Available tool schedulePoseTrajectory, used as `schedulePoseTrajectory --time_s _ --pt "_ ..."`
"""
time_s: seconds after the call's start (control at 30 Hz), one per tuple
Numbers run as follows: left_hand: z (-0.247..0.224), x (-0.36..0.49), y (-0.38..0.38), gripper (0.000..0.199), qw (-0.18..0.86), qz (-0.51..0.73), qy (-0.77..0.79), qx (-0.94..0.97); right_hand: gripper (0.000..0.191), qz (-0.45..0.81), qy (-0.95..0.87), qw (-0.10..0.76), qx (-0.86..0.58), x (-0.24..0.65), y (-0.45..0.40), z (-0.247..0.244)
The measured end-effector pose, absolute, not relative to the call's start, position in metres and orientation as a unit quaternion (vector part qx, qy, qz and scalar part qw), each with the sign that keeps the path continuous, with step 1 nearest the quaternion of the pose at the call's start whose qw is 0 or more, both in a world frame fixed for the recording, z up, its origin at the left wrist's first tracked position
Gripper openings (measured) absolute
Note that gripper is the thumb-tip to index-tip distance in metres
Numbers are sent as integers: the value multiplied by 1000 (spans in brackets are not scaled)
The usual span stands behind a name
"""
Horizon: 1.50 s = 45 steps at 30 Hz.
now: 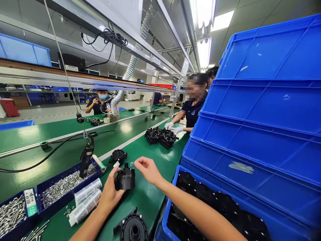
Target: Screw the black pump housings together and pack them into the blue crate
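My left hand point(110, 190) is wrapped around a black pump-like plastic housing point(126, 179) with short pipe stubs on top, lifted above the bench. A small white piece point(116, 164) sticks up at that hand's fingertip. Just right of the housing's upper stub, my right hand point(147, 169) pinches a small, see-through piece point(132, 164), perhaps film or tape. Behind the housing lies a round black part point(118, 156) with a central stub. A larger round black cover point(134, 229) rests at the near edge of the view.
To the left stand blue bins of nuts point(62, 187) and screws point(11, 214), beside clear tubes point(87, 199). A power screwdriver point(87, 157) hangs over the nuts. Stacked blue crates point(250, 110) rise at right above an open crate of black parts. A gloved co-worker point(194, 110) handles black assemblies point(162, 135).
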State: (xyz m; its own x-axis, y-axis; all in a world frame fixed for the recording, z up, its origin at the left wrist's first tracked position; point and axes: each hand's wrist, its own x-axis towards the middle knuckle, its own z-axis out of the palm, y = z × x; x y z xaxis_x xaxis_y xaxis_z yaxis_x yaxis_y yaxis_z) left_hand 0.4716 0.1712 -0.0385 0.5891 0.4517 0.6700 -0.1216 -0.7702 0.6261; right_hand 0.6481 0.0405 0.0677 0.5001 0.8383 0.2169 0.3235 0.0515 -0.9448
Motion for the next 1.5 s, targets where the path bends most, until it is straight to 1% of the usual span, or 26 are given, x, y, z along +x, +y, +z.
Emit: schedulePoseTrajectory --time_s 0.1,0.2,0.33,0.43,0.6,0.73,0.87,1.0,1.03,1.07,1.13,1.2,1.27,1.3,1.37,1.43,1.5 --pt "-39 475 166 80 342 441 117 822 47 253 -449 559 -649 628 21 51" --pt "-33 474 161 80 355 441 134 814 43 268 -449 539 -660 615 12 38" --pt "-27 473 160 83 358 438 147 811 30 240 -453 521 -682 610 11 34" --pt "-26 473 160 85 356 436 147 813 24 211 -462 506 -697 609 13 35" --pt "-26 473 160 87 352 436 145 816 26 171 -478 484 -713 607 15 35" --pt "-25 472 159 86 345 441 141 816 27 114 -498 459 -726 602 14 35" --pt "-23 471 158 85 352 430 143 819 27 41 -539 412 -733 596 10 35" --pt "-22 470 158 83 357 423 148 819 30 -3 -579 353 -735 605 4 35" --pt "-22 470 158 83 361 423 148 818 32 -16 -574 343 -743 609 3 36" --pt "-23 470 158 83 366 423 147 816 40 -28 -559 334 -758 614 2 36" --pt "-26 471 157 83 374 421 148 813 64 -26 -518 315 -795 621 4 38" --pt "-29 472 157 83 373 418 150 814 87 22 -492 289 -821 620 8 39" --pt "-33 473 156 79 360 422 144 819 104 69 -493 264 -826 613 16 40" --pt "-34 473 155 77 350 429 136 822 109 81 -497 254 -826 608 21 40" --pt "-34 472 154 76 338 436 113 827 112 88 -507 238 -824 603 28 42" --pt "-32 470 152 83 352 422 95 830 116 101 -535 220 -810 606 32 47" --pt "-27 469 149 96 390 397 96 825 127 112 -574 205 -785 619 31 56"
